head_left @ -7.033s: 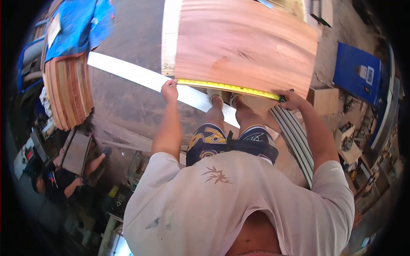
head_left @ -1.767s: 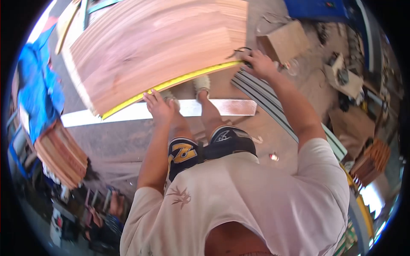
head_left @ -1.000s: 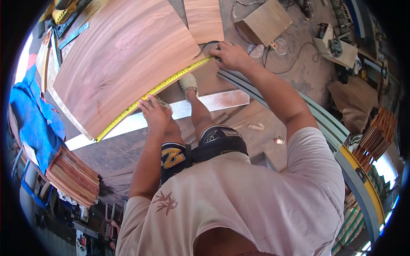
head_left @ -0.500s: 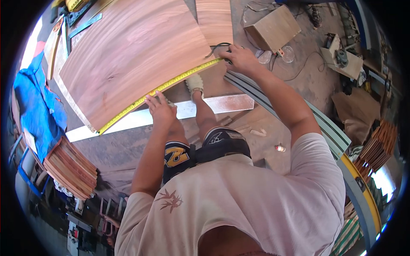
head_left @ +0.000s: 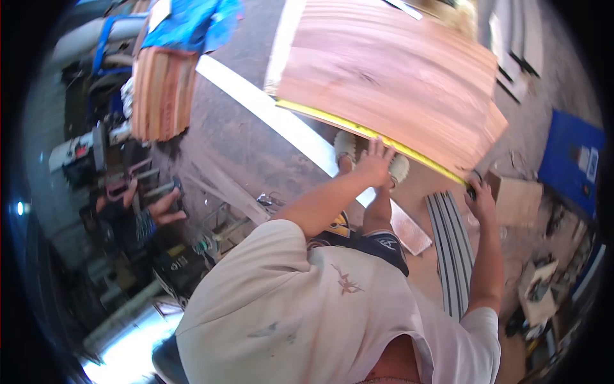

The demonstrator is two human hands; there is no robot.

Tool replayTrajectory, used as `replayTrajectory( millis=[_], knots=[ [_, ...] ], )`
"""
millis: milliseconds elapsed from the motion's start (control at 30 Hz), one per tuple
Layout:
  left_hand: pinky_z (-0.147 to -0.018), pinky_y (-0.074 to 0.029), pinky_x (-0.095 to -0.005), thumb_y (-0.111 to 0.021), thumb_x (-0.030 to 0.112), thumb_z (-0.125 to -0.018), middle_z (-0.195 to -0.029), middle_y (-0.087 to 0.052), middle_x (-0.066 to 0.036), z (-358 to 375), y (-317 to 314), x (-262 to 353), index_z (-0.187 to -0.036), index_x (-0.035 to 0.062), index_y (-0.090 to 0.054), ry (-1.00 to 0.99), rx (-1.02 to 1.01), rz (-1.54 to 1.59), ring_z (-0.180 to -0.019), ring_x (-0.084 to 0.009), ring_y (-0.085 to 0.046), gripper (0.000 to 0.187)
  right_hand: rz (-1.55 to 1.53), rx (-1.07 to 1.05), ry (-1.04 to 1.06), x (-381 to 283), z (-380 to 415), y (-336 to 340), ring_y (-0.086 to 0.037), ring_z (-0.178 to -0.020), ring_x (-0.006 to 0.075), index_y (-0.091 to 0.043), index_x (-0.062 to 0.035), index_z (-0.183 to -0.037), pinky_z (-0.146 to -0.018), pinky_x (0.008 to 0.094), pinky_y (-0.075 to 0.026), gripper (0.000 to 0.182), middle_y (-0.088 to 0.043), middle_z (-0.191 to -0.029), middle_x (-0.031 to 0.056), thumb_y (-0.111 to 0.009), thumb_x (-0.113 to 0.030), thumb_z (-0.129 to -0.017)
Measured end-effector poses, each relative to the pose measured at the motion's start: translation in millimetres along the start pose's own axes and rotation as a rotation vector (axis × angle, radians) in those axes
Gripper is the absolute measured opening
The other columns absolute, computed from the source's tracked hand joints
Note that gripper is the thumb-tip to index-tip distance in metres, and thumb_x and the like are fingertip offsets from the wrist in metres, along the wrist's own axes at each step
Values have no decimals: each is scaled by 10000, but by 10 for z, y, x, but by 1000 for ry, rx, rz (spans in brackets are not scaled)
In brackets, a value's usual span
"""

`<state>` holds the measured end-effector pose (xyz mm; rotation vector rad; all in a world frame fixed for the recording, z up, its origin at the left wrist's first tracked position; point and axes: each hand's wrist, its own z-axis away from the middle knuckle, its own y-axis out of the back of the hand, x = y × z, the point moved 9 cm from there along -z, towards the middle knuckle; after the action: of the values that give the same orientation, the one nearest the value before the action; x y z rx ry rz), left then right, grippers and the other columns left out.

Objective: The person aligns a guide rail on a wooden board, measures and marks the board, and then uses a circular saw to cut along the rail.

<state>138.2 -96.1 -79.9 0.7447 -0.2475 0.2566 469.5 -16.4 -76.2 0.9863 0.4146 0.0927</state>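
Observation:
A wide reddish wood panel point(head_left: 390, 77) lies in front of me, at the top of the view. Along its near edge runs the yellow blade of a tape measure point(head_left: 332, 119), pulled out from the panel's left corner to the right. My left hand point(head_left: 376, 165) rests its outstretched fingers at the blade about midway along the edge. At the right end, my right hand point(head_left: 482, 201) is closed around the dark tape case, which the fingers mostly hide. My feet show beneath the panel's near edge.
A stack of wood boards point(head_left: 165, 96) stands left, with a blue cloth point(head_left: 192, 25) over it. A long white strip point(head_left: 256, 105) crosses the floor. Grey striped lengths point(head_left: 450, 249) lie beside my right arm, near a box point(head_left: 517, 200). Another person point(head_left: 147, 211) is far left.
My view has swung round, so the panel now sits further right and the board stack higher. Both hands stay at the tape measure, which still lies along the panel's edge.

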Motion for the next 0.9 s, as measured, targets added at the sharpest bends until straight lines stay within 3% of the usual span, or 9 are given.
replayTrajectory(
  millis=[100,167,233,300,367,433,633,767,900],
  knots=[
    [-1107,-323,-542,-631,318,-860,-1567,-150,-246,107,21,-438,-1466,119,-350,-87,140,150,-1434,-441,-186,697,-139,-129,128,192,-21,-338,-607,-982,373,-614,-91,-1161,-847,453,-506,453,-632,-1032,215,-739,-202,-740],
    [-1066,-354,-570,-629,323,-843,-1546,-163,-280,304,4,-946,-1395,71,-439,-4,290,190,-1418,-470,-200,636,-361,-307,197,118,-51,-533,-686,-847,269,-652,-15,-1086,-772,372,-538,386,-698,-906,176,-708,-147,-727],
    [-1037,-415,-505,-627,321,-840,-1490,-311,-266,652,6,-1498,-1376,69,-465,148,400,167,-1372,-433,-328,614,-445,-412,68,24,30,-586,-645,-813,177,-627,-30,-1132,-747,343,-530,388,-671,-880,99,-702,-142,-768],
    [-1022,-438,-455,-635,326,-836,-1393,-461,-236,1215,244,-1851,-1339,66,-514,307,146,288,-1276,-394,-471,579,-638,-612,-112,-266,135,-680,-618,-792,157,-595,-47,-1169,-710,305,-513,364,-641,-854,66,-669,-51,-812],
    [-1005,-446,-456,-638,337,-841,-1267,-570,-230,1477,-300,-2670,-1293,56,-559,522,307,431,-1188,-368,-552,538,-535,-683,-10,-670,59,-744,-619,-796,163,-597,-42,-1186,-695,312,-513,384,-644,-894,71,-686,-76,-814],
    [-1009,-437,-464,-628,368,-854,-1293,-553,-240,1155,-1338,-3642,-1291,53,-559,524,294,421,-1211,-386,-528,543,-323,-569,130,-1391,25,-374,-632,-785,138,-633,-28,-1118,-698,308,-523,329,-656,-842,61,-708,-137,-817],
    [-1080,-359,-439,-564,483,-907,-1400,-451,-266,2509,-69,-3506,-1376,-3,-458,774,506,847,-1282,-401,-460,683,-541,-679,134,-2566,-256,-488,-634,-769,148,-623,-32,-1138,-701,314,-530,293,-661,-856,60,-654,-128,-863],
    [-1095,-348,-427,-532,537,-918,-1429,-426,-259,2218,-177,-3818,-1399,-11,-426,682,538,804,-1303,-392,-445,737,-533,-659,223,-2906,-589,-808,-615,-723,153,-603,-32,-1162,-643,325,-530,278,-631,-834,45,-610,-101,-892],
    [-1093,-351,-451,-503,594,-909,-1404,-461,-248,2036,-124,-3956,-1398,22,-443,518,468,867,-1322,-387,-420,755,-536,-670,27,-3204,-721,-832,-618,-701,157,-589,-18,-1181,-632,321,-531,295,-633,-827,55,-597,-104,-899]
  ],
)
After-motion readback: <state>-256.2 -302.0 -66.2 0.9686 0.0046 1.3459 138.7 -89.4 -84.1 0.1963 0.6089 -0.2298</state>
